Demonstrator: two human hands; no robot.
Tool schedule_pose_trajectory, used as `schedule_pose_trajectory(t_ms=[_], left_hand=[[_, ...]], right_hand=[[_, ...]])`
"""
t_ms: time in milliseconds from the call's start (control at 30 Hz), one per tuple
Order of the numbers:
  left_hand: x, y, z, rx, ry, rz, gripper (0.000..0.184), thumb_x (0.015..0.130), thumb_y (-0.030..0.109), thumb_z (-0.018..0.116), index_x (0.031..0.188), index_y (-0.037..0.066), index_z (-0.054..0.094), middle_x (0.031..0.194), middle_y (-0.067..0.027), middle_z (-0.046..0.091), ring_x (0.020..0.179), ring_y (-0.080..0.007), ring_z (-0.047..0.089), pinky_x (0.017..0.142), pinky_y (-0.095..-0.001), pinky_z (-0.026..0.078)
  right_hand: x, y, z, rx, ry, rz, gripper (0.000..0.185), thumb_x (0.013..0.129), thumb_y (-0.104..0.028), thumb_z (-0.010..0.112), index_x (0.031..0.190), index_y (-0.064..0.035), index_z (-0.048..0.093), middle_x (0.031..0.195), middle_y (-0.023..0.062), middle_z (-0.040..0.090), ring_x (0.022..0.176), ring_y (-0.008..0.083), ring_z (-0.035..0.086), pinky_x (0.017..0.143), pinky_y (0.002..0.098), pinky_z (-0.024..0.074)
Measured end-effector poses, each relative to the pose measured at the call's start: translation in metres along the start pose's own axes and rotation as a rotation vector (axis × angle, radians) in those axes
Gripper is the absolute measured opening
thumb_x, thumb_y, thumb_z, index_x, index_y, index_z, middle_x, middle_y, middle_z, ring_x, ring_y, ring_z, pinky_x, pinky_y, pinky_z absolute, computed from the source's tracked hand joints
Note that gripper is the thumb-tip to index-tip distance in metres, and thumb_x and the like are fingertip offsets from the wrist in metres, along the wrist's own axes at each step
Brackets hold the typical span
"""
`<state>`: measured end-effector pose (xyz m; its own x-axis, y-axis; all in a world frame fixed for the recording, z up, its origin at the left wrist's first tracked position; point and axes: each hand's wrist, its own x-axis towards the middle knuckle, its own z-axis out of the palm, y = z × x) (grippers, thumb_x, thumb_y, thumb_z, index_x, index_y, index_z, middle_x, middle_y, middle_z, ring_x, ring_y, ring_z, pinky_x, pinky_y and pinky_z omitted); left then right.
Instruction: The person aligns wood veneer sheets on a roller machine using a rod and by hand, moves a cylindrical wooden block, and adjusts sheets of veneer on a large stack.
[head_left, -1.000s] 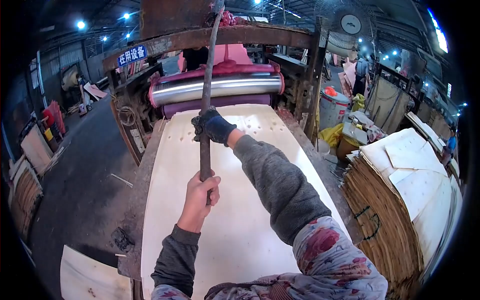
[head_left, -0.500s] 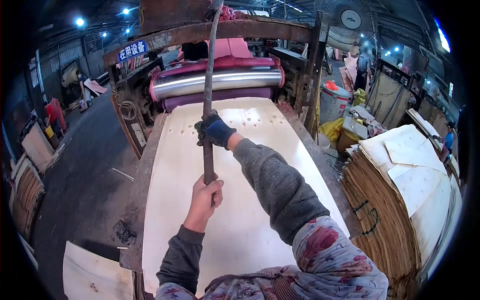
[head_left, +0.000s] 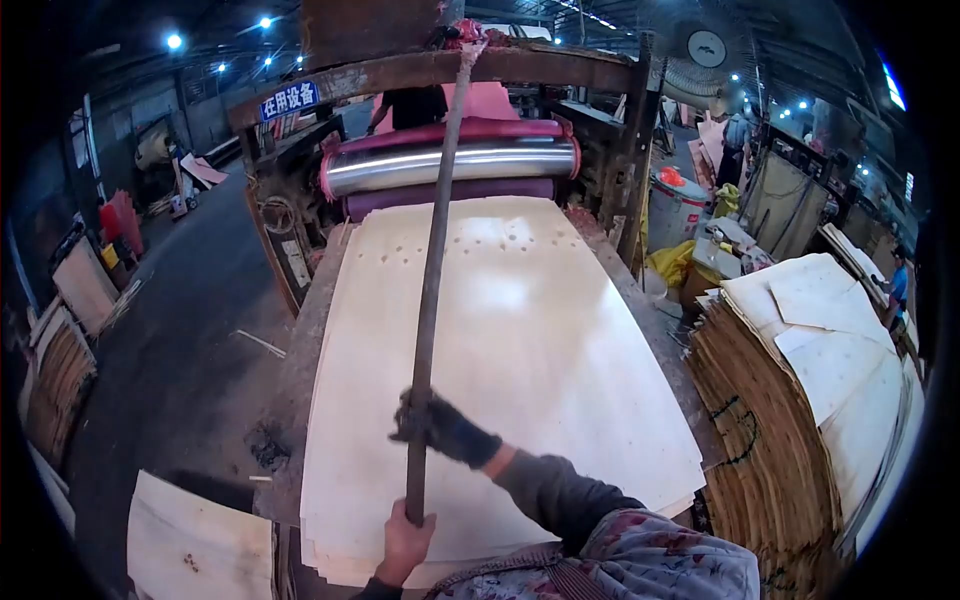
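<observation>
A long dark pole (head_left: 437, 260) slants forward over a stack of pale wood veneer sheets (head_left: 530, 350). My bare left hand (head_left: 407, 540) is closed around its near end, low in the view. A little farther up, my right hand (head_left: 432, 425), in a dark glove, also grips the pole. The pole's far tip is coated pale pink and overlaps the machine's rusty crossbeam; I cannot tell whether it touches. Beyond the sheets is a shiny metal roller (head_left: 450, 170) with pink-stained ends, above a purple roller (head_left: 450, 197).
A tall veneer stack (head_left: 770, 420) stands at my right, and a single sheet (head_left: 200, 540) lies lower left. Past the right frame post are a white drum (head_left: 673, 215) and a fan (head_left: 705, 50). A person in dark clothing (head_left: 415, 107) is behind the rollers; another (head_left: 897, 285) stands far right.
Both hands have drawn back toward me with the pole, so its pink-coated far tip now shows. The person behind the rollers is more visible.
</observation>
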<state>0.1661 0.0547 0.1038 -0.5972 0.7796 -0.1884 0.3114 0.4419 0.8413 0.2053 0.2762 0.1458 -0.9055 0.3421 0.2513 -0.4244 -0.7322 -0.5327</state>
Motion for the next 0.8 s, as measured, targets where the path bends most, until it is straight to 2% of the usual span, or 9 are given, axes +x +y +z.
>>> schedule_pose_trajectory(t_ms=[100, 167, 200, 267, 500, 633, 700, 767, 800], left_hand=[[-0.058, -0.049, -0.003, 0.115, 0.0, -0.114, 0.046, 0.078, 0.026, 0.07, 0.111, 0.0, 0.051, 0.085, -0.0212, 0.066, 0.081, -0.0355, 0.066, 0.072, -0.0417, 0.051], [-0.086, -0.111, 0.017, 0.233, 0.139, 0.334, 0.049, 0.085, 0.005, 0.057, 0.132, 0.006, 0.044, 0.068, 0.0011, 0.048, 0.049, -0.0107, 0.047, 0.043, -0.0254, 0.04], [-0.099, -0.101, 0.019, 0.247, 0.137, 0.32, 0.049, 0.085, 0.005, 0.057, 0.132, 0.006, 0.044, 0.068, 0.0011, 0.048, 0.049, -0.0107, 0.047, 0.043, -0.0254, 0.04], [-0.114, -0.05, 0.029, 0.238, 0.005, -0.139, 0.046, 0.079, 0.027, 0.069, 0.112, 0.0, 0.052, 0.087, -0.022, 0.066, 0.084, -0.0355, 0.066, 0.074, -0.0428, 0.051], [-0.118, 0.076, 0.15, 0.161, -0.219, 0.081, 0.045, 0.08, 0.026, 0.067, 0.111, -0.004, 0.052, 0.093, -0.0237, 0.065, 0.086, -0.0384, 0.065, 0.074, -0.0443, 0.051], [-0.105, 0.132, 0.246, 0.027, -0.383, 0.033, 0.046, 0.083, 0.028, 0.066, 0.11, -0.005, 0.049, 0.086, -0.0217, 0.065, 0.08, -0.039, 0.064, 0.071, -0.0453, 0.05], [-0.12, 0.174, 0.274, -0.101, -0.588, -0.02, 0.053, 0.085, 0.035, 0.065, 0.113, -0.006, 0.046, 0.082, -0.0175, 0.064, 0.074, -0.0323, 0.064, 0.064, -0.0426, 0.051], [-0.113, 0.151, 0.333, -0.156, -0.587, 0.323, 0.054, 0.088, 0.038, 0.061, 0.117, -0.005, 0.046, 0.078, -0.0125, 0.062, 0.067, -0.0232, 0.063, 0.056, -0.0377, 0.049], [-0.118, 0.175, 0.33, -0.303, -0.889, 0.148, 0.048, 0.093, 0.032, 0.057, 0.125, -0.003, 0.045, 0.092, -0.0096, 0.061, 0.074, -0.0139, 0.059, 0.054, -0.029, 0.049]], right_hand=[[-0.053, 0.057, 0.008, -0.109, -0.005, 0.124, 0.02, 0.093, -0.014, 0.056, 0.11, -0.0084, 0.047, 0.095, 0.0042, 0.054, 0.096, 0.0195, 0.059, 0.099, 0.0455, 0.046], [-0.086, 0.074, 0.011, 0.02, 0.037, 0.206, 0.021, 0.091, -0.02, 0.058, 0.107, -0.0092, 0.05, 0.091, 0.0052, 0.057, 0.089, 0.022, 0.06, 0.092, 0.0425, 0.048], [-0.101, 0.072, 0.018, 0.02, 0.15, 0.207, 0.02, 0.092, -0.024, 0.056, 0.105, -0.0094, 0.05, 0.087, 0.005, 0.055, 0.088, 0.0224, 0.059, 0.091, 0.0423, 0.0486], [-0.126, 0.059, 0.006, 0.127, 0.05, 0.133, 0.023, 0.092, -0.028, 0.055, 0.104, -0.0086, 0.05, 0.089, 0.0047, 0.054, 0.092, 0.023, 0.058, 0.096, 0.048, 0.0453], [-0.212, -0.061, -0.043, 0.004, 0.496, -0.034, 0.017, 0.096, -0.025, 0.044, 0.089, -0.0125, 0.052, 0.075, -0.0028, 0.05, 0.066, 0.0139, 0.049, 0.072, 0.0346, 0.0455], [-0.274, -0.133, -0.11, -0.186, 0.612, -0.131, 0.011, 0.09, -0.018, 0.057, 0.095, -0.0087, 0.057, 0.073, 0.0018, 0.057, 0.06, 0.0135, 0.052, 0.053, 0.0284, 0.0451], [-0.311, -0.166, -0.116, -0.197, 0.729, -0.164, 0.011, 0.089, -0.017, 0.057, 0.092, -0.0065, 0.06, 0.067, -0.0009, 0.053, 0.056, 0.011, 0.05, 0.051, 0.0261, 0.0435], [-0.344, -0.206, -0.127, -0.274, 0.792, -0.134, 0.011, 0.088, -0.016, 0.059, 0.094, -0.0075, 0.061, 0.068, -0.0018, 0.054, 0.056, 0.0097, 0.05, 0.05, 0.0259, 0.0434], [-0.361, -0.228, -0.129, -0.331, 0.817, -0.108, 0.012, 0.088, -0.018, 0.06, 0.094, -0.0085, 0.062, 0.069, -0.0017, 0.054, 0.055, 0.0096, 0.05, 0.049, 0.0257, 0.0435]])
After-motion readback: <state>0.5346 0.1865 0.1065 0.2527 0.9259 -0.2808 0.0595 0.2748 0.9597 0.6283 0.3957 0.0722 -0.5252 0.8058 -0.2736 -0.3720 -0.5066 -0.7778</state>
